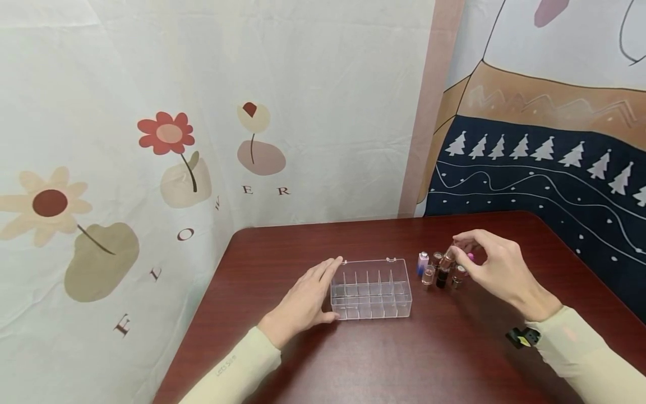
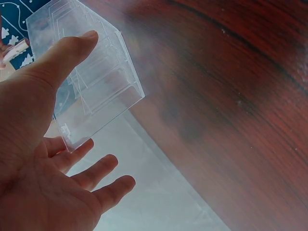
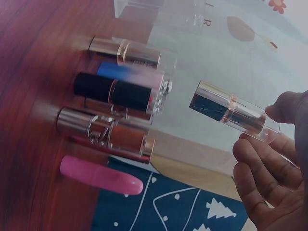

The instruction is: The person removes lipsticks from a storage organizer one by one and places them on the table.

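A clear plastic divided box [image 1: 370, 300] sits on the table, its lid raised at the back. My left hand [image 1: 305, 300] rests along the box's left end, thumb at the front corner and fingertips at the back one. In the left wrist view the thumb [image 2: 72, 50] lies over the box [image 2: 103, 91], with the other fingers spread and fairly straight. Between thumb and fingertips, my right hand [image 1: 497, 266] pinches the clear end of a lipstick [image 3: 231, 110] with a dark, gold-trimmed base. The lipstick is held above other upright tubes.
Right of the box stand several lipsticks, among them a blue-and-pink tube [image 1: 423, 262], a black tube [image 3: 115, 91], a metallic tube [image 3: 103, 132] and a bright pink tube [image 3: 101, 175]. Printed cloths [image 1: 323, 112] hang behind the dark red table [image 1: 282, 247].
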{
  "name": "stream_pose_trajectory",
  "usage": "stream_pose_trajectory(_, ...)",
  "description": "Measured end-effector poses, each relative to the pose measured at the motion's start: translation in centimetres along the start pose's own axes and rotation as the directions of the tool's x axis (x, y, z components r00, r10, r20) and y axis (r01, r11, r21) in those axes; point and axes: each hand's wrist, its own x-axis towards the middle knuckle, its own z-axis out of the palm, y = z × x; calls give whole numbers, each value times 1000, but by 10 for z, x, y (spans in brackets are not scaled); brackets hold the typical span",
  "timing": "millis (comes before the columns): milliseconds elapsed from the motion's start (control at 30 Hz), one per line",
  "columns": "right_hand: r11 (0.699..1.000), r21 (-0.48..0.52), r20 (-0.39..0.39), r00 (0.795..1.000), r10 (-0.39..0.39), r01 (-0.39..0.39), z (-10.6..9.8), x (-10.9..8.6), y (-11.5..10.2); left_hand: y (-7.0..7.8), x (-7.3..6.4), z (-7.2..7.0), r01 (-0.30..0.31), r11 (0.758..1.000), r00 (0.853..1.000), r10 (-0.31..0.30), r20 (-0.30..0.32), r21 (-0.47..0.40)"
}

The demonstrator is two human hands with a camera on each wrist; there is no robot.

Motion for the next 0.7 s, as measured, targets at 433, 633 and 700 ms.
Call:
stream_pose_trajectory(433, 1000, -5, -39, 999, -4, 4, -6, -5, 13, 0, -1, 0, -9, 1000, 1000, 9, -8, 2)
stream_pose_trajectory(633, 1000, -24, -34, 999, 9, -10, -10, -8, 18, 0, -2, 0, -9, 1000, 1000, 9, -9, -6)
stream_pose_trajectory(700, 999, -31, -33, 999, 16, -17, -11, -10, 20, 0, -2, 0, -10, 1000, 1000, 10, -9, -7)
